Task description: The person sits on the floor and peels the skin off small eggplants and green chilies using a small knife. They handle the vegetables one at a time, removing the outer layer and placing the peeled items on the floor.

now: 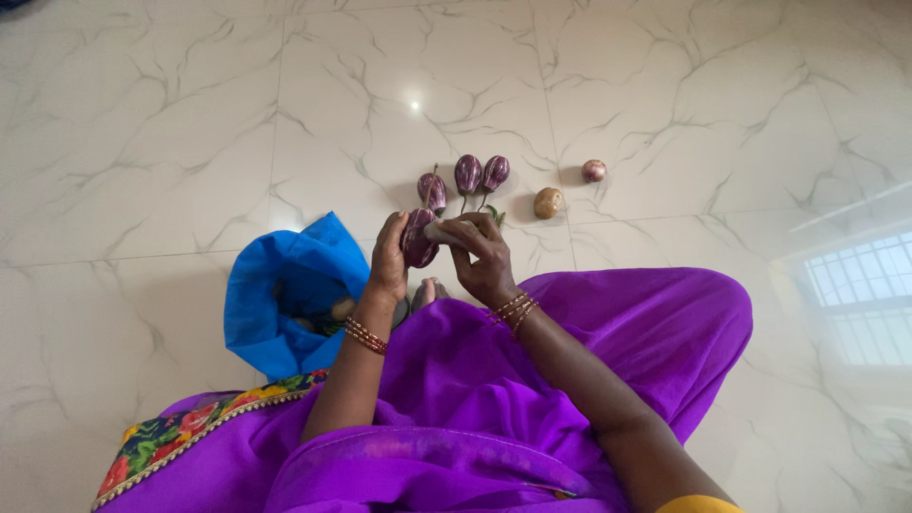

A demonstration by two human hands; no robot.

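My left hand [388, 255] grips a small purple striped brinjal [415, 239] held up in front of me. My right hand [483, 256] holds the same brinjal by its stem end, fingers curled around it. Three more purple brinjals [466, 175] lie in a row on the floor just beyond my hands. A brown potato [547, 202] and a small purple onion [594, 171] lie to their right.
An open blue bag [285, 294] with vegetables inside sits on the white marble floor [142, 142] at my left knee. My lap is covered by purple cloth [589, 332] with a floral border. Window light reflects off the floor at right.
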